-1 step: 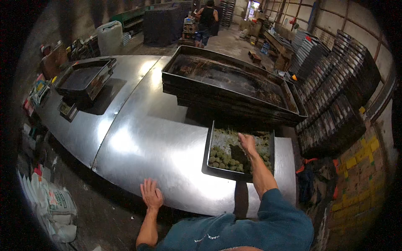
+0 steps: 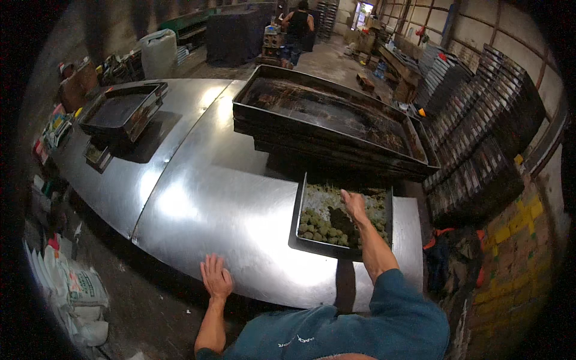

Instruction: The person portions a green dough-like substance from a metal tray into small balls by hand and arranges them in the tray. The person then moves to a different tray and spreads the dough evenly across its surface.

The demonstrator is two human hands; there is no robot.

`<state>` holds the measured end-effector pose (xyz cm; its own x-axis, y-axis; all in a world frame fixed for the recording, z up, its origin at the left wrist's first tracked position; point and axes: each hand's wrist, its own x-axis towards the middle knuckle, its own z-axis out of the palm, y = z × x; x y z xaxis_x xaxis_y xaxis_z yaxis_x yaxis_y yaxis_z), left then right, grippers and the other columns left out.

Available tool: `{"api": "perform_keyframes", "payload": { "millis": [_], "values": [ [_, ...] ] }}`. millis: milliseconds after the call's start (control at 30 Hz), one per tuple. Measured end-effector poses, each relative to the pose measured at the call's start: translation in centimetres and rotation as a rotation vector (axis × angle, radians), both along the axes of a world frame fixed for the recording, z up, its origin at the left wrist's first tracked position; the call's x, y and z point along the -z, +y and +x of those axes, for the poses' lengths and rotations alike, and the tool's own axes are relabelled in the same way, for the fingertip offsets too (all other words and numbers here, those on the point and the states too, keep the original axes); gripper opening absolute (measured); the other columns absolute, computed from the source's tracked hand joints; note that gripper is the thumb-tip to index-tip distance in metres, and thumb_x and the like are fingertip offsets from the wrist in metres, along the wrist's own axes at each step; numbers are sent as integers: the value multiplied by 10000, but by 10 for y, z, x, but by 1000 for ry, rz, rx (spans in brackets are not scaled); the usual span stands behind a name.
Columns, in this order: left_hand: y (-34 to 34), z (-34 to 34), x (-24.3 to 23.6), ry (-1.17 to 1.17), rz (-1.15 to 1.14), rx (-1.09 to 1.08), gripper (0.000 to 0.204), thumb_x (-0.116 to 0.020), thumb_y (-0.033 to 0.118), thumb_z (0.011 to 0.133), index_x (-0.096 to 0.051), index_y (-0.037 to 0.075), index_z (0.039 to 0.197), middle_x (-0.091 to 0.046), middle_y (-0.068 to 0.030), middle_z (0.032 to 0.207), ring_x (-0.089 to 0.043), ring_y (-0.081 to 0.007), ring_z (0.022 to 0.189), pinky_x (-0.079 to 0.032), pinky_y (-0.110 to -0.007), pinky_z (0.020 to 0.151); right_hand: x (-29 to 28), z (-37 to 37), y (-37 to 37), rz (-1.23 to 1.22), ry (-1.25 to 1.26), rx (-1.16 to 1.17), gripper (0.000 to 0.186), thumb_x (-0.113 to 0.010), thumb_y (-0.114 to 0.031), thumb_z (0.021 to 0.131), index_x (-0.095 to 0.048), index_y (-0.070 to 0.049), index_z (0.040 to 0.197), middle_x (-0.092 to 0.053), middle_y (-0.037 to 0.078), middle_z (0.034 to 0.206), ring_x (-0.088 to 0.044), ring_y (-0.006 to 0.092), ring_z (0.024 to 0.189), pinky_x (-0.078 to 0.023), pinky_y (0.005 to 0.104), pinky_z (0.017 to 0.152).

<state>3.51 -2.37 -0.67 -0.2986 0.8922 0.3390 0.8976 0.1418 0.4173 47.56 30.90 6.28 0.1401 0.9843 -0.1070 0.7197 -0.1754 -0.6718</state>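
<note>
Inside the dark rectangular tray (image 2: 318, 247) at the right part of the metal table, several greenish balls (image 2: 324, 230) lie crowded along the near side. Pale, crumbly bits cover the tray's farther part. My right hand (image 2: 354, 204) hangs over the tray's middle with its fingers curled closed. Whatever it may hold is hidden from this view. My left hand (image 2: 216, 277) rests on the table's near edge, fingers stretched out and holding nothing. A wide gap of bare metal lies between it and the tray.
Beyond the tray stands a stack of large blackened trays (image 2: 324, 114). Smaller trays (image 2: 120, 114) sit at the far left of the shiny table (image 2: 210, 198). Tall tray stacks (image 2: 474, 114) rise on the right. White sacks (image 2: 78, 294) lie lower left. A person (image 2: 297, 27) stands far back.
</note>
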Motion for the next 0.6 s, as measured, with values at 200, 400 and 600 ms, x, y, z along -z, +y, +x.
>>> {"api": "perform_keyframes", "payload": {
  "millis": [200,400,600],
  "values": [
    [5,-1,6,7,43,-13,400,-481,157,895,-588,18,1254,-501,-184,1403,-368,-385,1376,-185,-537,1176,9,36,27,-39,-184,-333,376,-582,-314,975,-591,50,881,-634,115,821,-543,212,688,-447,430,641],
    [6,-2,5,-5,39,-8,418,-486,155,883,-585,15,1264,-488,-178,1419,-359,-369,1387,-180,-531,1182,7,44,12,123,-362,-373,475,-593,-376,953,-617,97,919,-674,188,899,-629,293,786,-488,464,702],
    [7,-3,4,2,31,-12,431,-493,150,875,-578,18,1276,-476,-179,1431,-360,-372,1385,-182,-533,1180,-9,31,-6,160,-356,-133,522,-587,-418,941,-665,97,915,-685,251,872,-660,387,822,-496,494,743]
  ]
}}
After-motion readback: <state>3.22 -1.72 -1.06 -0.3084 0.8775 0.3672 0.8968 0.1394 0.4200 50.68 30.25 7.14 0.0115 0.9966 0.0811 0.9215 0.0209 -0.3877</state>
